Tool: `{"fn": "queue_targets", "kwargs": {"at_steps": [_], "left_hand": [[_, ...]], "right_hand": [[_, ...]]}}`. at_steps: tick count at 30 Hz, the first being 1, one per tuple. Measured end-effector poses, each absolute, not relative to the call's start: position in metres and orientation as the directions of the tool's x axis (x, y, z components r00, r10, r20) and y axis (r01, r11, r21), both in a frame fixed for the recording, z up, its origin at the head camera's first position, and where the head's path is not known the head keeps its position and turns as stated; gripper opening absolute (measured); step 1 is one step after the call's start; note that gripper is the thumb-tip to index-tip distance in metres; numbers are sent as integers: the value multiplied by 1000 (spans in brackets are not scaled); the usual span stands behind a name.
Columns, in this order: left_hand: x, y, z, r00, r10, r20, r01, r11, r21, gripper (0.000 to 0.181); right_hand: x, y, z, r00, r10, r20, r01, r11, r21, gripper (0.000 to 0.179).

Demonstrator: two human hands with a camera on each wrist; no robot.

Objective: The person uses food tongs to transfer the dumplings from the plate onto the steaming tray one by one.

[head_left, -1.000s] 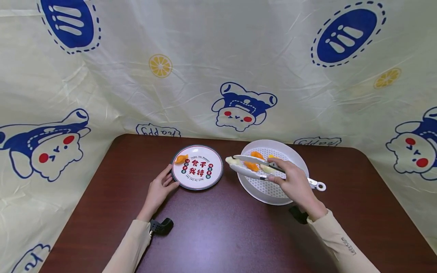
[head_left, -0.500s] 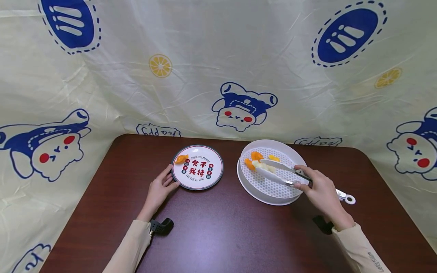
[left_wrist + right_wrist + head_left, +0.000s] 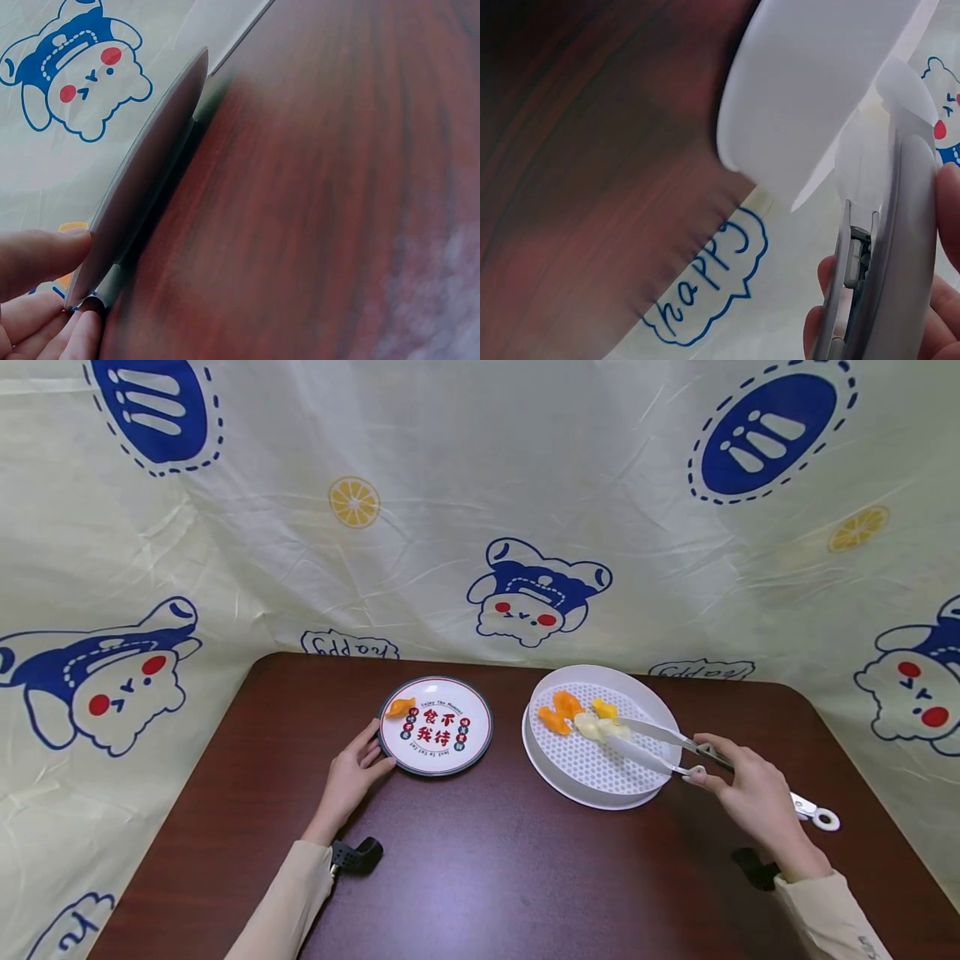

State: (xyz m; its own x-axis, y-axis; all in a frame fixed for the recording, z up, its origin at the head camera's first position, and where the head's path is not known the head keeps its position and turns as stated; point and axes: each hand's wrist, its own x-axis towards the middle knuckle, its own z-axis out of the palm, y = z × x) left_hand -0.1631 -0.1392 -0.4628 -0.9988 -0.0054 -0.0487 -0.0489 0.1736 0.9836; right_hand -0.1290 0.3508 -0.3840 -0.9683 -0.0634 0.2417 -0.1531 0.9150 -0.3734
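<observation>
My left hand (image 3: 354, 787) grips the left rim of a round white plate (image 3: 474, 714) with red lettering, thumb above and fingers below in the left wrist view. One orange dumpling-shaped piece (image 3: 401, 707) lies on the plate's left side. In my right hand (image 3: 756, 793) are white tongs (image 3: 651, 760), reaching over the right rim of a white steamer (image 3: 551, 768) with a perforated floor. Their tips are apart beside pale dumpling-shaped pieces (image 3: 592, 727); whether they touch them I cannot tell. Orange pieces (image 3: 567, 703) and a yellow piece (image 3: 604, 708) lie close by in the steamer.
Both dishes stand towards the back of a dark brown wooden table (image 3: 480, 860). A patterned pale cloth (image 3: 420, 568) hangs behind it. In the right wrist view the steamer's outer wall (image 3: 802, 90) rises near the tongs.
The tongs carried a pale piece from beyond the steamer's left rim back inside, then opened and drew right. The pale piece now rests in the steamer. My left hand and the plate stayed put.
</observation>
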Motion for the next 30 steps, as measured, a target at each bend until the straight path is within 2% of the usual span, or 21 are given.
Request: {"fn": "queue_targets", "kwargs": {"at_steps": [3,21,30], "left_hand": [[-169,-142,-476,-999,-10,-35,-36,174,984,72],[-169,-142,-478,-999,-15,-38,-40,193,980,72],[-168,-143,-479,-999,-15,-44,-46,195,980,72]], "right_hand": [[-127,355,-384,-976,-50,214,-128,920,-370,48],[-137,358,-372,-992,-80,102,-108,944,-312,49],[-135,356,-368,-988,-96,122,-131,935,-328,48]]}}
